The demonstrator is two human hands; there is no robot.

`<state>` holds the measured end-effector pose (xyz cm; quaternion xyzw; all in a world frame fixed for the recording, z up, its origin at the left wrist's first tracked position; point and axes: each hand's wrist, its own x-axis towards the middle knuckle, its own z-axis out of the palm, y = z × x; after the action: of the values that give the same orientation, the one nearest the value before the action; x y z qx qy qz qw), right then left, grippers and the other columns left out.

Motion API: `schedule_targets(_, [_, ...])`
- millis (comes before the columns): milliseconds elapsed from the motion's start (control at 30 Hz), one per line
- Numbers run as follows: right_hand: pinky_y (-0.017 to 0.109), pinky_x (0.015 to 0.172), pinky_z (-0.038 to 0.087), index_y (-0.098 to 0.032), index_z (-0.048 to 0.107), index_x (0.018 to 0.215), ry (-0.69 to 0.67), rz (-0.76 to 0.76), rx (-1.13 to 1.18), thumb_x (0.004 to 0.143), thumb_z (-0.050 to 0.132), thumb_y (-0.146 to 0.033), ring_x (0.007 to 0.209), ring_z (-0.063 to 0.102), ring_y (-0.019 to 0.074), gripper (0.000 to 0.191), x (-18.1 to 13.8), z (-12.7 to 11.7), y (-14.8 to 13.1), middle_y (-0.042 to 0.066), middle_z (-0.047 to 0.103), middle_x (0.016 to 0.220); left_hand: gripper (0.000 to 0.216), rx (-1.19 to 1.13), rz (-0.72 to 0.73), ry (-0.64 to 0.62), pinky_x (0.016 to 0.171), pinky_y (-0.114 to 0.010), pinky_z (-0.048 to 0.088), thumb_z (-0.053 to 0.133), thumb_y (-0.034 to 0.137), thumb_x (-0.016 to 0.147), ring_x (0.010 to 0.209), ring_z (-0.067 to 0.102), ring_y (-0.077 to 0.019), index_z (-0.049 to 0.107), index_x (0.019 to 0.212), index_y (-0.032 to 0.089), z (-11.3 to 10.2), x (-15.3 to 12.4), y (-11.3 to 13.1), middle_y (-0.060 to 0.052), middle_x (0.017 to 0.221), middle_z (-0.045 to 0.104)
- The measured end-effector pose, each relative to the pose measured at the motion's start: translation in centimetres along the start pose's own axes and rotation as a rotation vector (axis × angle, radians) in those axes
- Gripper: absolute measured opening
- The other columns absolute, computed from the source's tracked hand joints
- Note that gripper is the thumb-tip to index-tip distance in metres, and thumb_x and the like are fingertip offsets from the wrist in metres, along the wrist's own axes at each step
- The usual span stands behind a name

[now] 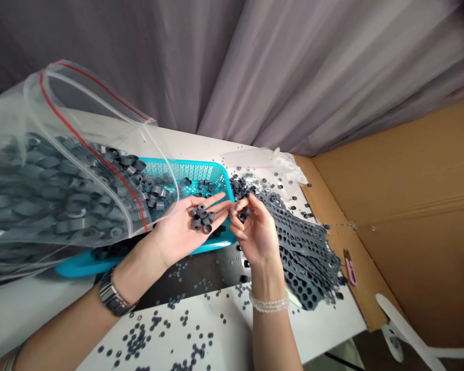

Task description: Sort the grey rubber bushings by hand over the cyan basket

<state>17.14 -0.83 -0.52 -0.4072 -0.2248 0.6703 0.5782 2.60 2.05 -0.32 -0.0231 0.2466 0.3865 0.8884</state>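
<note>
My left hand (189,219) is palm up with its fingers stretched out, carrying a small heap of dark grey rubber rings (203,217) on the palm. Close to its fingertips, my right hand (257,226) has curled fingers around one or more similar rings (242,215); the exact number is hidden. Beneath both hands is a turquoise plastic basket (222,170) with loose rings inside. A large clear zip bag (77,190) with red seal lines, full of such rings, leans over the basket's left part, its mouth open toward my left hand.
Perforated dark rubber sheets (305,252) lie stacked right of my right hand. Small round cut-outs (137,340) are scattered over the white table (232,335). Pink-handled snips (350,268) rest on cardboard (410,206) at the right. A crumpled clear bag (286,165) lies behind.
</note>
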Motion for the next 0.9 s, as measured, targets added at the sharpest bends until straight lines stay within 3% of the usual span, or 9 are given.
schedule_targets(100, [0.019,0.036,0.012,-0.016,0.056,0.066,0.037,-0.088,-0.099,0.084,0.051,-0.034,0.042,0.032,0.0048,0.026,-0.1,0.1,0.1,-0.002,0.046,0.060,0.050,-0.033,0.021,-0.011,0.097,-0.040,0.046,0.038,0.010,0.082,0.119,0.048,-0.0328,0.037,0.130,-0.006,-0.3,0.1,0.1,-0.025,0.122,0.056])
schedule_targets(167, [0.020,0.038,0.012,-0.019,0.060,0.082,0.018,-0.124,-0.186,0.084,0.053,-0.032,0.041,0.027,0.0052,0.015,-0.3,0.1,0.2,-0.005,0.040,0.057,0.050,-0.061,0.045,0.007,0.096,-0.039,0.047,0.035,0.010,0.084,0.118,0.049,-0.0319,0.034,0.131,-0.007,-0.4,0.1,0.2,-0.026,0.121,0.056])
schedule_targets(267, [0.022,0.041,0.013,-0.023,0.060,0.099,-0.024,-0.166,-0.388,0.086,0.052,-0.032,0.043,0.017,0.0069,0.017,-0.6,0.4,0.4,-0.008,0.025,0.054,0.048,-0.079,0.098,0.087,0.089,-0.037,0.052,0.031,0.010,0.086,0.111,0.056,-0.0290,0.034,0.133,-0.004,-0.2,0.1,0.3,-0.024,0.114,0.061])
schedule_targets(367, [0.024,0.046,0.018,-0.020,0.064,0.092,-0.056,-0.260,-0.729,0.083,0.058,-0.032,0.049,0.020,0.0084,0.016,-0.9,0.9,0.4,-0.007,0.025,0.056,0.048,-0.011,0.127,0.160,0.077,-0.031,0.056,0.034,0.008,0.086,0.098,0.064,-0.0244,0.037,0.133,0.004,0.2,-0.1,0.6,-0.019,0.106,0.066])
schedule_targets(467, [0.025,0.050,0.021,-0.021,0.066,0.095,-0.143,-0.331,-0.948,0.079,0.063,-0.028,0.052,0.021,0.0094,0.018,-1.2,1.2,0.5,-0.007,0.023,0.058,0.047,0.060,0.120,0.160,0.075,-0.029,0.056,0.037,0.007,0.084,0.098,0.064,-0.0237,0.040,0.131,0.003,0.7,-0.4,0.7,-0.020,0.108,0.065])
schedule_targets(600, [0.025,0.051,0.020,-0.024,0.066,0.101,-0.214,-0.345,-1.046,0.081,0.061,-0.030,0.053,0.020,0.0105,0.021,-1.3,1.0,0.7,-0.006,0.022,0.058,0.047,0.064,0.123,0.211,0.079,-0.030,0.054,0.037,0.008,0.084,0.099,0.063,-0.0237,0.042,0.129,0.001,1.2,-0.6,0.6,-0.020,0.107,0.065])
schedule_targets(733, [0.025,0.051,0.021,-0.022,0.068,0.095,-0.166,-0.356,-1.057,0.083,0.058,-0.033,0.051,0.021,0.0105,0.019,-1.0,0.8,0.9,-0.006,0.024,0.056,0.042,0.036,0.081,0.229,0.075,-0.030,0.055,0.037,0.007,0.084,0.094,0.065,-0.0221,0.048,0.124,0.006,1.0,-0.3,0.6,-0.016,0.100,0.067])
schedule_targets(900, [0.025,0.051,0.023,-0.019,0.069,0.090,-0.106,-0.359,-1.083,0.084,0.056,-0.034,0.051,0.025,0.0104,0.020,-0.7,0.5,1.0,-0.005,0.034,0.056,0.027,0.026,0.062,0.222,0.070,-0.026,0.055,0.038,0.004,0.084,0.082,0.066,-0.0177,0.057,0.103,0.009,0.3,0.3,0.5,-0.011,0.086,0.066])
